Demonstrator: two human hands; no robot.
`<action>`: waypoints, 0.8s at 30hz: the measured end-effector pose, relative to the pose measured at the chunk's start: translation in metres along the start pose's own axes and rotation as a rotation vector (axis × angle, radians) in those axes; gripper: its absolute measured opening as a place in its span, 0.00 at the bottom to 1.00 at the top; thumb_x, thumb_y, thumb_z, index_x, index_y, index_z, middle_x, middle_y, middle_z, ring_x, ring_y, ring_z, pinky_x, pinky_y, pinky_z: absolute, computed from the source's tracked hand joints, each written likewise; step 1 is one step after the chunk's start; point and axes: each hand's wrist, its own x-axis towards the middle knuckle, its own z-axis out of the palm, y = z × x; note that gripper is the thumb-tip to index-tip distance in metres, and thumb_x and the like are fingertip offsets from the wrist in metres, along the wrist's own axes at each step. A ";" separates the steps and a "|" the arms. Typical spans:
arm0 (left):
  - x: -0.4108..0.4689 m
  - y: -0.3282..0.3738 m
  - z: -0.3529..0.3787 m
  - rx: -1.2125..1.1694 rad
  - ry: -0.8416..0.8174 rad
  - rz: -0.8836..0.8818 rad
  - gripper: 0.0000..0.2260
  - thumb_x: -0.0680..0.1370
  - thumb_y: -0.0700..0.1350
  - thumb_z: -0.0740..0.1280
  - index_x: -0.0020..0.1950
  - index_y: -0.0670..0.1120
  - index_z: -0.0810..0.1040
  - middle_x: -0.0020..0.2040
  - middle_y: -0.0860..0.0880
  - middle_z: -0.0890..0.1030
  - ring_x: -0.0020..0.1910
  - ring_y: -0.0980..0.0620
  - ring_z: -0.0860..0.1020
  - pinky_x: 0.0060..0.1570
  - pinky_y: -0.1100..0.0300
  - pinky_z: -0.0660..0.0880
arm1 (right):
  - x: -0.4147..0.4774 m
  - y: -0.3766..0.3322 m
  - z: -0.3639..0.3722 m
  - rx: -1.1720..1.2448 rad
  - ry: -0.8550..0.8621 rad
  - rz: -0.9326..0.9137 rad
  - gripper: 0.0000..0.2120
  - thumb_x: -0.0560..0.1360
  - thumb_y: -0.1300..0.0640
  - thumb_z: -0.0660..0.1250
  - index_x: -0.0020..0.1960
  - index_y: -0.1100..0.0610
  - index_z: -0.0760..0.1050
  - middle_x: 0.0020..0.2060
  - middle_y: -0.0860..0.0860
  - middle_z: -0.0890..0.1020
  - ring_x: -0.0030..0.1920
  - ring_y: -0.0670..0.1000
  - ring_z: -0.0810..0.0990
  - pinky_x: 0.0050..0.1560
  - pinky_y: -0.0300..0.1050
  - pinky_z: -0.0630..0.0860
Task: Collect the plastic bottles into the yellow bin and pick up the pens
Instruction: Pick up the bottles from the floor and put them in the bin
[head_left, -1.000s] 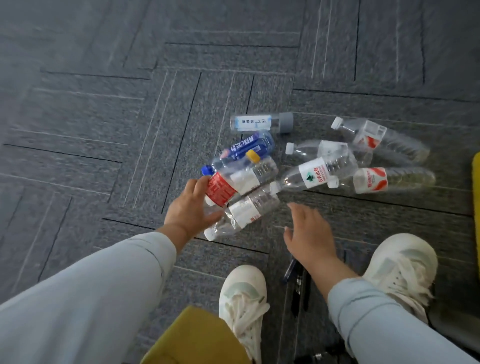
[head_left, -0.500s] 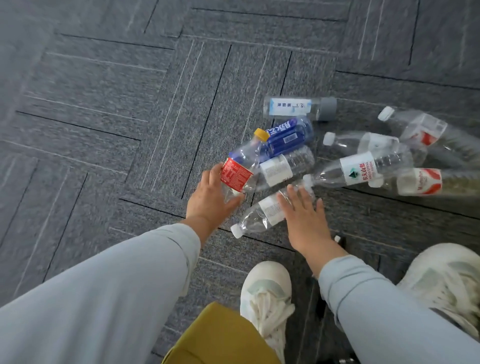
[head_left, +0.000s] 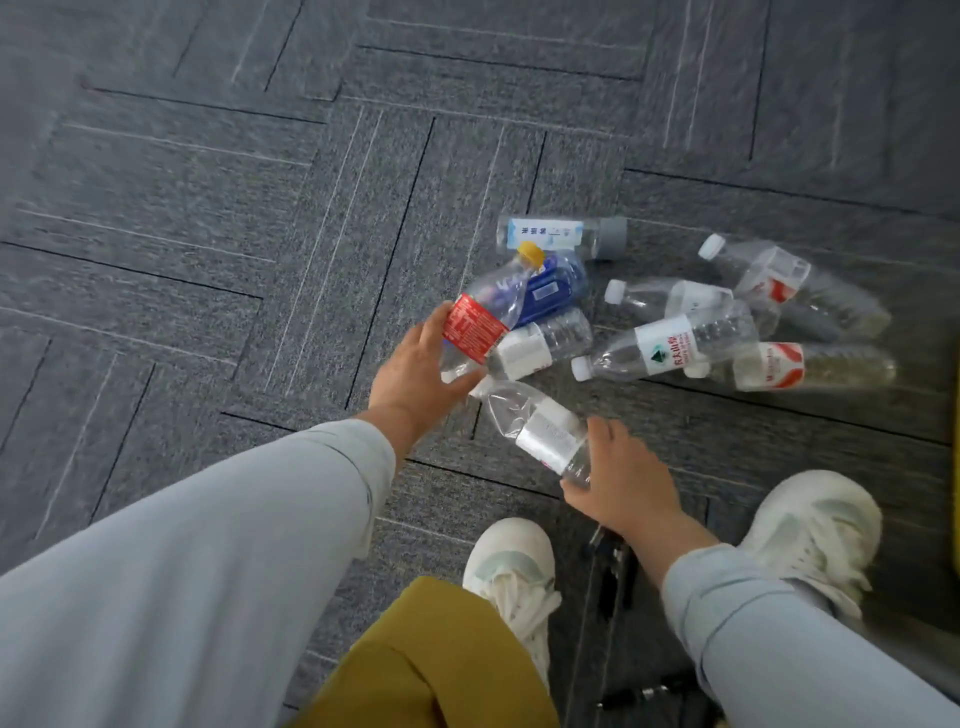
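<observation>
The red-labelled bottle (head_left: 475, 325), at the left edge of the pile (head_left: 670, 343) on the carpet (head_left: 260, 260), is gripped by the curled fingers of the left hand (head_left: 415, 374). The right hand (head_left: 623, 478) wraps its fingers round a white-labelled bottle (head_left: 545, 434) just beside it; pens (head_left: 615, 571) lie between the shoes (head_left: 511, 571).

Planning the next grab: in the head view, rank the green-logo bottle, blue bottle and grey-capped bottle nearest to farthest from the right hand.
1. Green-logo bottle, just ahead of the right hand.
2. Blue bottle, farther ahead, leftward.
3. Grey-capped bottle, heap's far edge.
</observation>
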 end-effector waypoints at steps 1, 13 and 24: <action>-0.001 0.011 -0.008 -0.024 0.009 -0.005 0.38 0.74 0.59 0.66 0.76 0.51 0.49 0.68 0.46 0.69 0.61 0.46 0.74 0.57 0.51 0.74 | -0.009 0.003 -0.012 0.027 0.025 0.012 0.32 0.73 0.45 0.65 0.70 0.58 0.58 0.61 0.55 0.70 0.58 0.56 0.73 0.52 0.48 0.72; -0.061 0.190 -0.103 -0.121 0.038 0.278 0.38 0.74 0.51 0.69 0.77 0.48 0.49 0.69 0.42 0.63 0.61 0.38 0.73 0.55 0.46 0.72 | -0.167 0.056 -0.141 0.198 0.322 0.188 0.37 0.75 0.42 0.62 0.77 0.50 0.47 0.67 0.55 0.67 0.61 0.58 0.73 0.54 0.50 0.72; -0.131 0.327 -0.167 -0.034 0.110 0.559 0.36 0.76 0.51 0.66 0.77 0.51 0.47 0.67 0.41 0.65 0.59 0.37 0.74 0.52 0.44 0.73 | -0.311 0.111 -0.231 0.077 0.608 0.401 0.37 0.76 0.40 0.60 0.77 0.50 0.47 0.68 0.55 0.66 0.62 0.59 0.72 0.53 0.51 0.73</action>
